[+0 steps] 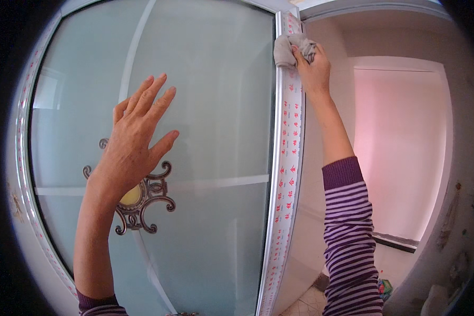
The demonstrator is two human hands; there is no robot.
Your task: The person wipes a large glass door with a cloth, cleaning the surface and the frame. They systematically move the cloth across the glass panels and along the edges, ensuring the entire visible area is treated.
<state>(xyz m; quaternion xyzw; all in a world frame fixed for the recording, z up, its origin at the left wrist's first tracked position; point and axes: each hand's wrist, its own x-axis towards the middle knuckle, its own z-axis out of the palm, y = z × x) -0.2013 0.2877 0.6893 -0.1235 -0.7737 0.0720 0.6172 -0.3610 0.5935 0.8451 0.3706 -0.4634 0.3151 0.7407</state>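
Head view: right hand [316, 71] grasping grey cloth [284, 51], bunched against upper part of white, red-printed frame strip [288, 158], beside glass panel [216, 126]. Left hand [129, 142] released, fingers spread, in front of glass; contact can't tell. For good wiping, probably flatten cloth, press evenly, take long strokes along strip. Count: two hands, one cloth, one glass panel, two striped sleeves [347, 231], one clearly visible scrolled ornament [160, 192], partly hidden by left hand

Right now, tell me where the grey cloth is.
In the head view, the grey cloth is upper right of centre, in the right hand, against the door frame.
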